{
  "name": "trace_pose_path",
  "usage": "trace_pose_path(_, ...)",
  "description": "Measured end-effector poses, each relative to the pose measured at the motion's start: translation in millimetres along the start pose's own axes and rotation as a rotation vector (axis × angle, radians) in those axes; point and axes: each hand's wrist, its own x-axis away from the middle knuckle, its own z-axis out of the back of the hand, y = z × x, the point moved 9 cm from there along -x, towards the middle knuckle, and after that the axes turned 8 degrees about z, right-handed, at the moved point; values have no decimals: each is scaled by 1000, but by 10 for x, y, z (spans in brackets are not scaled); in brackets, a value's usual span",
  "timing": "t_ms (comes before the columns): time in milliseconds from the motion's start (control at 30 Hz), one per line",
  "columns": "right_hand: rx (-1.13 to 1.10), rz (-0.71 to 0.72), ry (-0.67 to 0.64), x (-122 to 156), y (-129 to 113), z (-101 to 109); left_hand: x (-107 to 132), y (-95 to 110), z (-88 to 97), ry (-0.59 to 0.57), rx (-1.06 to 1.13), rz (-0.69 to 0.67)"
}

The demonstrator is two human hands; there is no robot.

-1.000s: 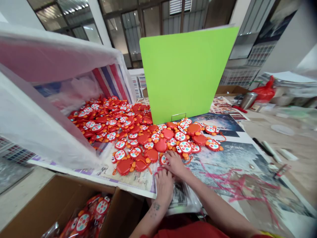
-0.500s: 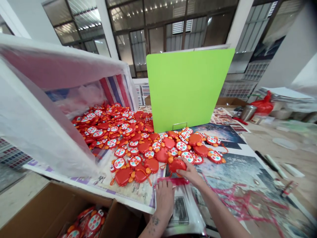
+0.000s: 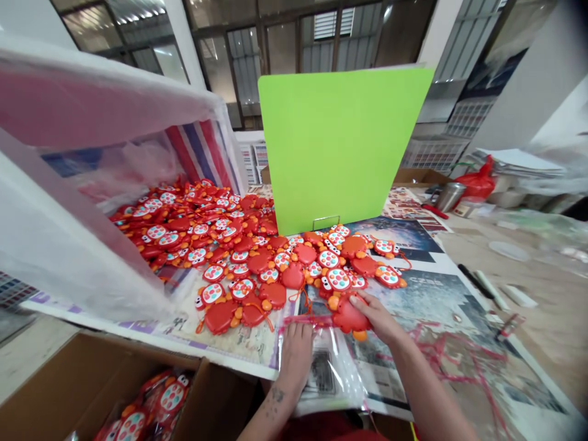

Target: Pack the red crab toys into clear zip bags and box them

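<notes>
My right hand [image 3: 380, 320] grips a red crab-shaped toy [image 3: 348, 313], its plain red back turned up and orange claws at its edges. It is just above the pink-edged mouth of a clear plastic bag [image 3: 339, 370]. At that mouth, my left hand [image 3: 296, 354] has its fingers bent over the bag's edge, with the fingertips partly hidden. Many more of these toys lie in a heap [image 3: 248, 257] beyond both hands, some showing white faces with coloured dots.
The heap spills from a white-lined box [image 3: 92, 257] on the left. A green board [image 3: 344, 147] stands behind it. At lower left, a cardboard carton [image 3: 68, 380] holds bagged toys. Pink strips [image 3: 459, 361] lie at right, near a marker-like black stick [image 3: 473, 278].
My right hand has drawn the crab toy from the heap's near edge toward me, to the bag's mouth. My left hand stays on the bag. The view has shifted slightly.
</notes>
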Motion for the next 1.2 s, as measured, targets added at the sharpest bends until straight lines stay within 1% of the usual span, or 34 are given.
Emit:
trace_pose_path(67, -19, 3, 6, 1, 0, 7, -21, -15, 26, -14, 27, 33)
trace_pose_path(133, -27, 3, -25, 23, -5, 1, -45, -18, 32, -57, 55, 54)
trace_pose_path(233, -15, 11, -147, 82, -19, -70, -64, 5, -2, -153, 83, 47)
trace_pose_path(300, -10, 18, -220, 114, -17, -135, -65, 23, -17, -192, 111, 35)
trace_pose_path(367, -38, 21, -226, 114, -7, -167, -60, 17, -19, -207, 150, 45)
trace_pose_path(433, -84, 25, -214, 93, 3, -187, -59, -28, -2, -198, 198, 97)
trace_pose_path(500, -97, 32, -263, 76, 9, -250, -61, -59, 28, -178, 239, 132)
trace_pose_path(567, -75, 36, -317, 52, 22, -323, -60, -13, 39, -187, 232, 84)
trace_pose_path(600, -69, 38, -305, 25, 32, -337, -55, 31, 34, -202, 207, 37)
trace_pose_path(667, -77, 52, -180, -63, 54, -308, -38, 108, 20, -224, 140, -48)
trace_pose_path(733, -73, 70, -50, -151, 89, -295, -21, 145, 28, -209, 99, -95)
trace_pose_path(767, -47, 77, -31, -191, 112, -328, -14, 154, 41, -191, 99, -109)
trace_pose_path(800, -1, 84, -48, -229, 138, -385, -8, 157, 60, -170, 107, -118)
trace_pose_path(867, 142, 115, -128, -296, 184, -514, -3, 144, 103, -128, 137, -117)
trace_pose_path(933, 309, 189, -177, -348, 196, -594, -6, 116, 148, -100, 171, -98)
trace_pose_path(1000, 432, 266, -222, -380, 200, -668, -14, 92, 178, -99, 201, -78)
trace_pose_path(1033, 467, 292, -266, -386, 211, -724, -18, 83, 189, -103, 212, -69)
trace_pose_path(1133, 526, 333, -450, -371, 273, -935, -30, 69, 217, -93, 225, -48)
trace_pose_path(1200, 592, 377, -503, -370, 288, -1012, -41, 66, 231, -62, 230, -34)
